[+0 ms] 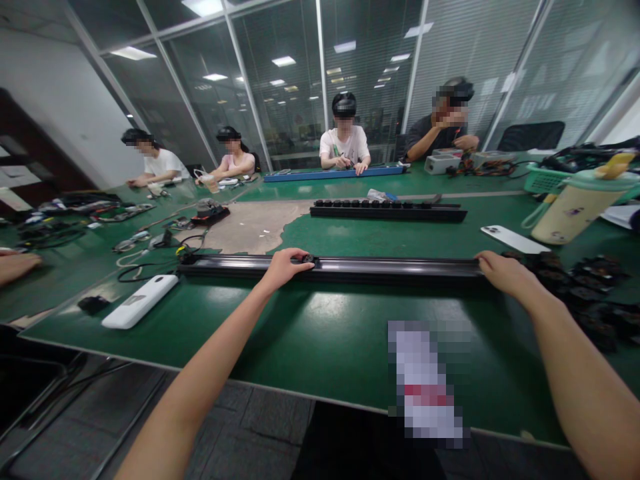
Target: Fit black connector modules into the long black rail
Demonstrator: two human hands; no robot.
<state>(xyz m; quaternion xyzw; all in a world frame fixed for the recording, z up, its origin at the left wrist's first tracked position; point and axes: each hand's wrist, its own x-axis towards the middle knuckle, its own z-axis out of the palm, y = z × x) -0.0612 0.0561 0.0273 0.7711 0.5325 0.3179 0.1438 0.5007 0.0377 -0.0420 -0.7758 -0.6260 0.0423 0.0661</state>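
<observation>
A long black rail (390, 268) with a shiny channel lies crosswise on the green table. My left hand (286, 268) is closed on a small black part (309, 260) at the rail's channel, left of its middle. At the rail's right end, my right hand (505, 273) grips the rail with its fingers closed. To the right of that hand lies a pile of small black parts (585, 280). Farther back, a second black rail (390, 212) carries a row of several black parts.
Nearby are a white case (140, 301), a white phone (515, 239), a yellowish cup (575, 210) and a blurred packet (425, 380) at the front edge. Cables lie at left. Several people sit across the green table (320, 340); another person's hand (19, 265) shows at far left.
</observation>
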